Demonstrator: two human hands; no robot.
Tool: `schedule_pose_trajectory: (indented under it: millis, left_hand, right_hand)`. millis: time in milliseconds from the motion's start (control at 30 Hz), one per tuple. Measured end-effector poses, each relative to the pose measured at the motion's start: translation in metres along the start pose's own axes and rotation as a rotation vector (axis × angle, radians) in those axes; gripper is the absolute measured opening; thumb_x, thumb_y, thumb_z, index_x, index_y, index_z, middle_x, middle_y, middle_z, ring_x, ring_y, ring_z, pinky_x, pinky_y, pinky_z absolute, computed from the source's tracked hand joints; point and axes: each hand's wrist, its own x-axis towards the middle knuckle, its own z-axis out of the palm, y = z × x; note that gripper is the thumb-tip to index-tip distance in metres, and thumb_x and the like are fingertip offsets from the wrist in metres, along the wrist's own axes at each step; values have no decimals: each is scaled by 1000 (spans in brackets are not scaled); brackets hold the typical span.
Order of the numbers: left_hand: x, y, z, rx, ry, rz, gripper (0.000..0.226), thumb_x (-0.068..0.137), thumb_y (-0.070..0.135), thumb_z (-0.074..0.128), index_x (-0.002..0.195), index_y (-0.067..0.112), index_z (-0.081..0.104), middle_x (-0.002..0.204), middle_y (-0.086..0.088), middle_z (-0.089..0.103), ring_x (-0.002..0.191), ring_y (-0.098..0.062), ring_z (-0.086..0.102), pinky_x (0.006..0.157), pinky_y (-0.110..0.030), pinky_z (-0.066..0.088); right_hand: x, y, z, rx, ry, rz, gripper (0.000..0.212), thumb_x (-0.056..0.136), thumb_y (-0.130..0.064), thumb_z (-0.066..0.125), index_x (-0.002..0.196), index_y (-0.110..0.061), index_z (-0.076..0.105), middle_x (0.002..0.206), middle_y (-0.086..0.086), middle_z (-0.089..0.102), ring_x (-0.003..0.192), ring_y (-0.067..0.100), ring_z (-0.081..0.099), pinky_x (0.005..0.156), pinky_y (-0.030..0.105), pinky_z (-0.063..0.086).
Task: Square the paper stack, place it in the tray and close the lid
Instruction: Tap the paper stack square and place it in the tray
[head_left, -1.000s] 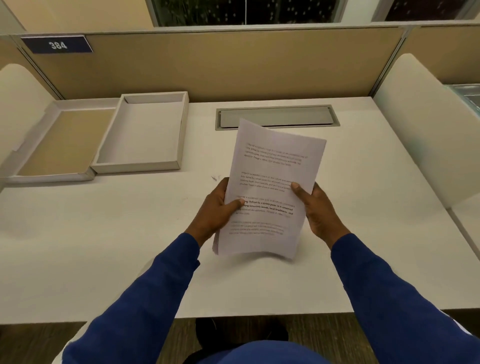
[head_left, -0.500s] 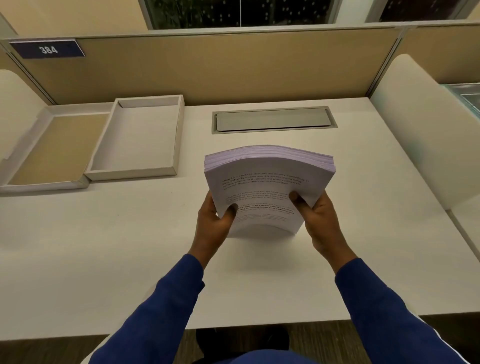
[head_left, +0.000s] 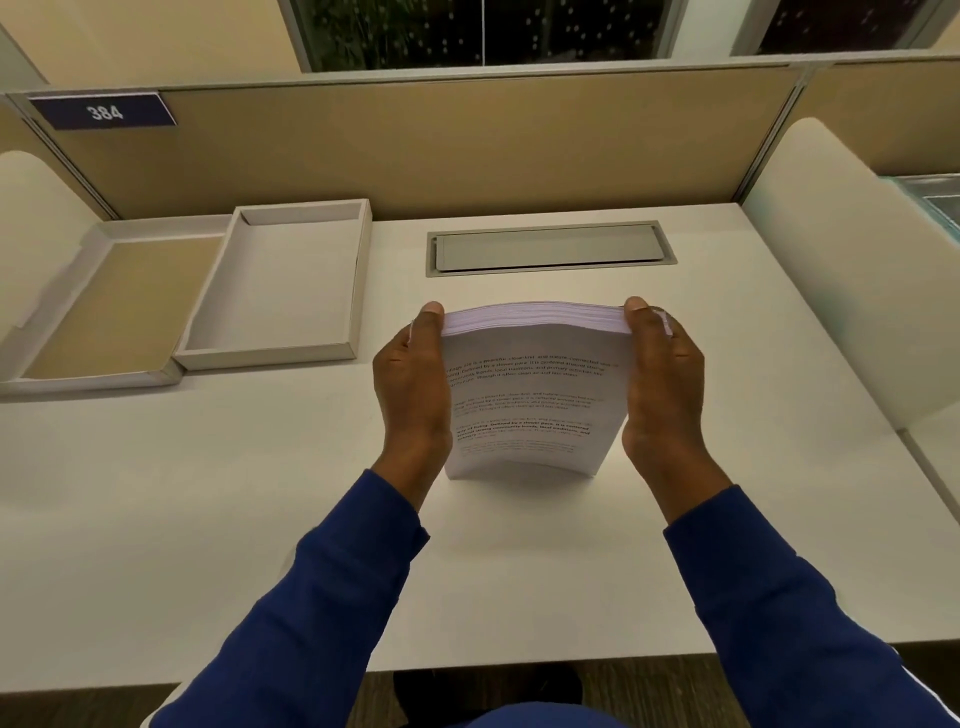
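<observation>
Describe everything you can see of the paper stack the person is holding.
The paper stack is a thick block of white sheets, its front page printed with paragraphs of black text. It stands on end on the white desk, bottom edge down, bowed slightly, the top edge showing many layered sheets. The left hand and right hand clasp its two sides, thumbs at the top corners. It sits right of the empty tray.

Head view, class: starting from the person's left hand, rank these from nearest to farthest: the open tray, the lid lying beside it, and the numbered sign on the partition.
Measured from the left hand, which grips the paper stack:
1. Open tray, just to the hand's left on the desk.
2. Lid, further left, touching the tray's outer side.
3. Numbered sign, up on the partition at the far left.
</observation>
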Motion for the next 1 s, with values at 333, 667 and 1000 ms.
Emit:
schedule_pose_trajectory:
  millis: [333, 667, 1000]
  left_hand:
    - [-14, -63, -15, 63, -170, 140, 42, 93, 33, 69, 134, 21, 63, 116, -1, 73, 109, -19, 71, 84, -43, 65]
    - [-16, -69, -10, -14, -113, 174, 39, 96, 30, 67, 134, 26, 63, 114, 4, 72, 110, -16, 69, 83, -35, 65]
    - [-16, -81, -9, 11, -156, 176, 43, 95, 31, 65, 137, 23, 61, 117, -1, 71, 113, -23, 68, 84, -34, 65]
  right_hand:
    - [-19, 47, -13, -35, -159, -43, 34, 94, -39, 67, 127, -34, 62, 112, -10, 73, 105, 12, 70, 81, 37, 63]
    - [-26, 43, -5, 54, -102, -66, 33, 100, -28, 65, 128, -45, 60, 116, -11, 71, 111, 14, 68, 84, 36, 64]
    - [-23, 56, -14, 12, -108, -53, 35, 96, -38, 63, 129, -49, 58, 115, -15, 71, 111, 11, 67, 78, 27, 63]
